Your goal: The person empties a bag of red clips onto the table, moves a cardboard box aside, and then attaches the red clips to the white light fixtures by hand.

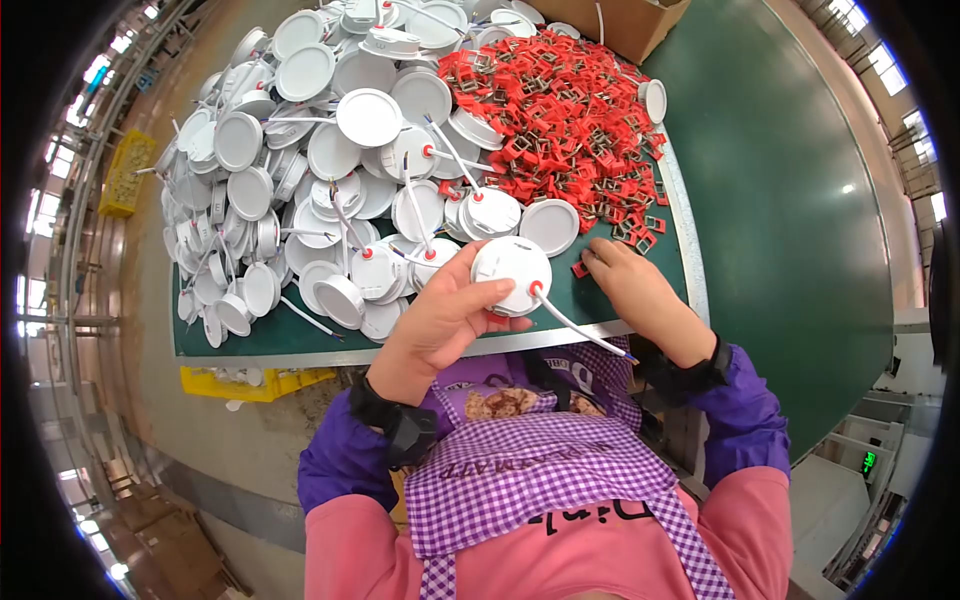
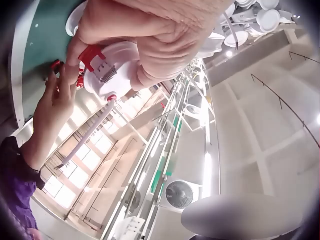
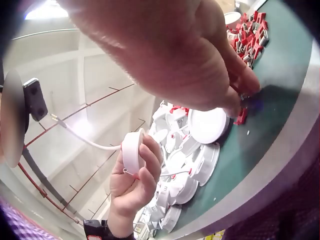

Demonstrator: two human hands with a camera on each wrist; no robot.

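The left hand (image 1: 438,318) grips a white round lamp housing (image 1: 515,268), its red-collared white cable pointing down and right. The left wrist view shows a red clip (image 2: 90,58) on the housing (image 2: 120,60) under the fingers of the left hand (image 2: 150,37). Over the green tabletop, the right hand (image 1: 642,292) pinches a small red clip (image 1: 580,269) between thumb and fingertips. In the right wrist view, that clip (image 3: 241,116) shows low beneath the right hand (image 3: 180,55), while the left hand (image 3: 131,192) holds the housing (image 3: 132,152) apart from it.
White round lamps (image 1: 305,73) with cables are heaped on the left of the table. A pile of red clips (image 1: 560,115) lies beyond the right hand, with a cardboard box (image 1: 640,25) behind. The table's pale edge (image 1: 690,235) runs along the right; a yellow tray (image 1: 290,385) sits below.
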